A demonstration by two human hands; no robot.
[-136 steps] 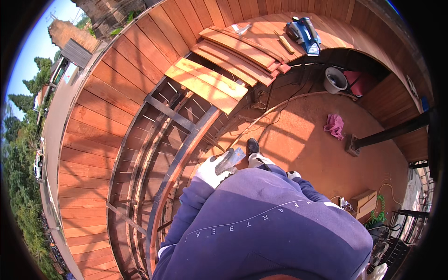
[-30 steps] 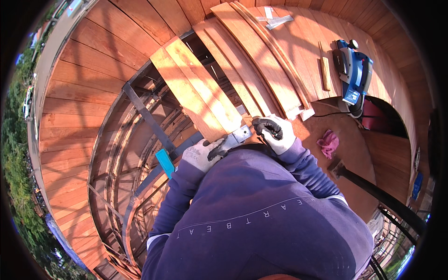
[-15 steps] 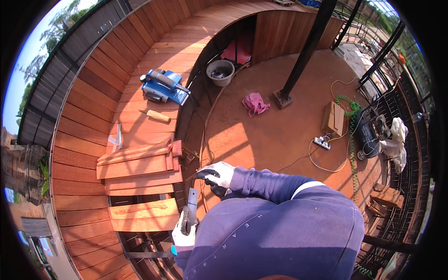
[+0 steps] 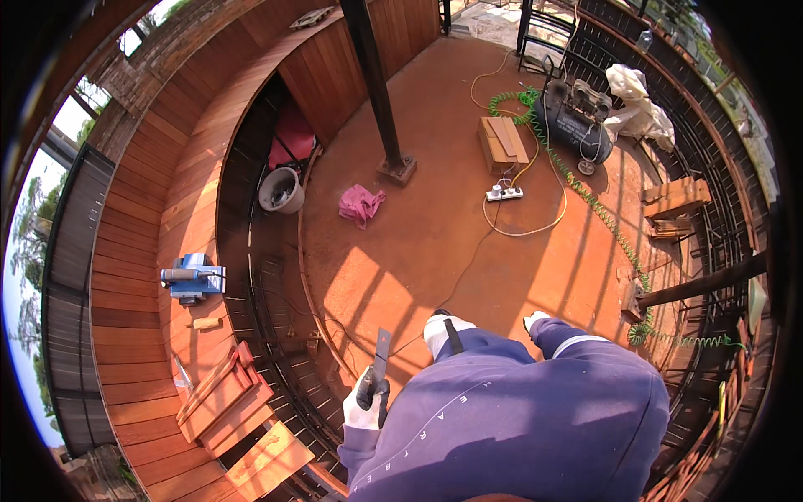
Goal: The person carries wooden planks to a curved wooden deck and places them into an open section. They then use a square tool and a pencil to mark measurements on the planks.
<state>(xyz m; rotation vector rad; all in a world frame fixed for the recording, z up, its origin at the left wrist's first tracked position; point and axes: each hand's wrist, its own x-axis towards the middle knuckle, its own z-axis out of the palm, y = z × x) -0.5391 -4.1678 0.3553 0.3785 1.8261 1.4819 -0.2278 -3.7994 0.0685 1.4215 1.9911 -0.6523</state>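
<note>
My left hand (image 4: 365, 402), in a white and black glove, is closed around a flat grey metal strip (image 4: 381, 355). The strip stands up above the fingers, apart from the bench. My right hand (image 4: 536, 319), also gloved, shows only in part beyond the sleeve at my right side. Its fingers are mostly hidden, and I see nothing held in it. Nearest to my left hand on the bench are loose reddish boards (image 4: 230, 393) and a paler plank (image 4: 269, 460) lying across the slats.
A blue power tool (image 4: 193, 279) and a wooden handle (image 4: 207, 323) lie on the curved bench. On the floor are a pink cloth (image 4: 361, 206), a power strip (image 4: 503, 194) with trailing cords, a cardboard box (image 4: 503, 144), an air compressor (image 4: 575, 125) and a green coiled hose (image 4: 602, 219). A dark post (image 4: 374, 84) stands upright.
My view has swung to the right, away from the bench. My right hand has moved off from near the left hand to my right side. The metal strip stays in my left hand.
</note>
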